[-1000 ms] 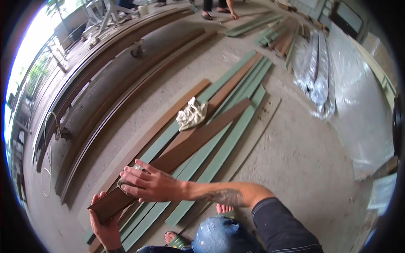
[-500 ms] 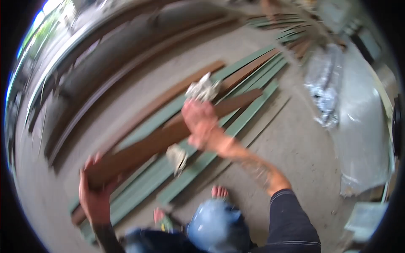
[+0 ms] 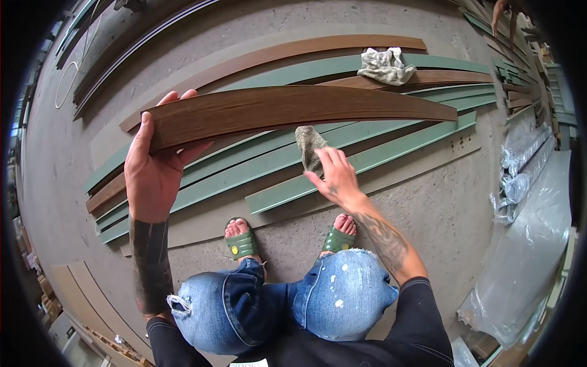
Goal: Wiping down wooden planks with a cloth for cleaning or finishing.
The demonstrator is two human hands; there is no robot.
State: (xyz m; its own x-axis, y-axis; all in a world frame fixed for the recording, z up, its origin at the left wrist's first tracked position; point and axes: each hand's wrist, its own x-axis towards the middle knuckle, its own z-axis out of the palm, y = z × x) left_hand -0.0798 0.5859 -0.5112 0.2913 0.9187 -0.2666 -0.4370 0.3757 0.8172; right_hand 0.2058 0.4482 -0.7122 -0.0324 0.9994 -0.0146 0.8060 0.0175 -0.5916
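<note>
My left hand (image 3: 153, 165) grips the near-left end of a brown wood-grain plank (image 3: 293, 105), its fingers and thumb wrapped around the edges. The plank is raised and slants over the other strips, reaching far to the right. My right hand (image 3: 336, 177) is below the plank at a crumpled grey rag (image 3: 307, 147), its thumb and fingers apart at the rag's right side. That rag lies on green strips (image 3: 269, 162). A second, whitish rag (image 3: 385, 67) rests on strips beyond the plank.
Several green and brown strips lie on the concrete floor. Nearest me is a short green strip (image 3: 367, 162). Clear plastic wrapping (image 3: 526, 244) lies at the right. Long dark lengths (image 3: 134, 55) lie at the upper left. Another person's hand (image 3: 501, 18) shows at the upper right.
My right hand has come off the brown plank's middle and down to the grey rag. The view has turned, and the plank now lies more level across it, still in my left hand.
</note>
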